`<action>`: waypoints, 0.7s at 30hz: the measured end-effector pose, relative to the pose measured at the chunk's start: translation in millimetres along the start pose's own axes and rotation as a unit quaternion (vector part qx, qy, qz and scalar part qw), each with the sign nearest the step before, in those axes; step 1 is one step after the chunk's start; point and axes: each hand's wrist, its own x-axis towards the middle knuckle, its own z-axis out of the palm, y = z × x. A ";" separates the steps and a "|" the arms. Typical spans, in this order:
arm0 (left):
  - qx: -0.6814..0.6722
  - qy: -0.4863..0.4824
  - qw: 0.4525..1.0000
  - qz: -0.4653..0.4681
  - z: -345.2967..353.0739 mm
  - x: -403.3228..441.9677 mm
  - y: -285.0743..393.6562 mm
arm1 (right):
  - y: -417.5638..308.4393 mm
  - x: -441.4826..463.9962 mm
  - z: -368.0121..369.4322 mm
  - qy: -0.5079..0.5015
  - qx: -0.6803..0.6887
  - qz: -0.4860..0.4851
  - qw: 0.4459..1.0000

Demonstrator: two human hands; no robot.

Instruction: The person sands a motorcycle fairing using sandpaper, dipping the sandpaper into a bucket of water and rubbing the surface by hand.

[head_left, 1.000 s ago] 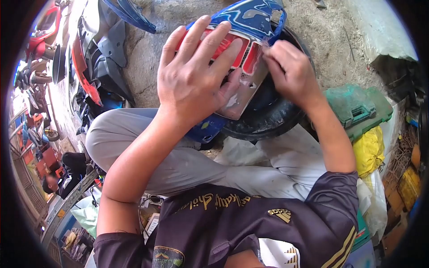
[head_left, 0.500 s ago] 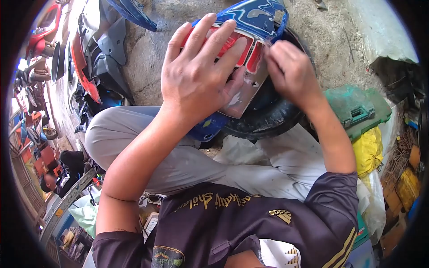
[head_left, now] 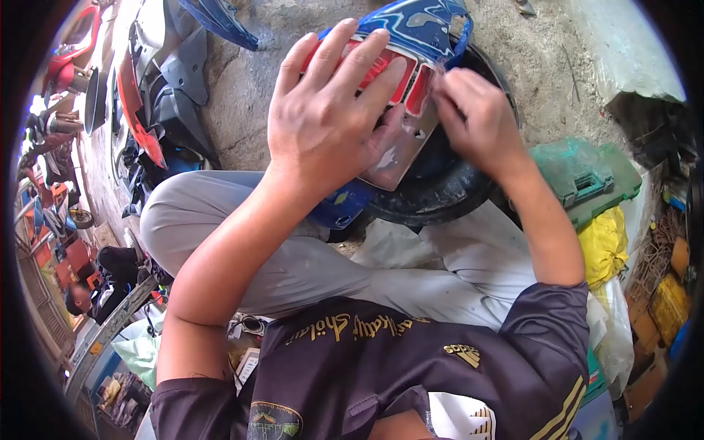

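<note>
My left hand lies flat with spread fingers over a blue plastic panel that looks like a motorcycle body part. Under the fingers shows a red sticker with pale borders. A greyish, scuffed sheet or section extends below the sticker, partly covered by the palm. My right hand is closed in a pinch at the right edge of the sticker. A small pale wisp shows at its fingertips; what they grip is too small to name. Beneath the panel is a round black rubber-like object.
Black and red body panels lie on the concrete at left, with another blue piece above. A green case and yellow bag sit at right. Another person is at far left, beside a metal ladder-like rail.
Almost nothing differs. My left hand has shifted very slightly, and my right hand stays pinched at the sticker's edge.
</note>
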 end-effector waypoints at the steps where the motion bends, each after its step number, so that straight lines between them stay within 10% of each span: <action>1: -0.002 0.001 1.000 -0.002 0.8 0.0 -0.7 | -3.3 -1.6 0.9 -0.010 0.004 -0.002 1.000; 21: 0.009 0.002 1.000 0.007 0.2 0.5 0.8 | 2.6 1.8 4.6 0.020 -0.021 0.014 0.999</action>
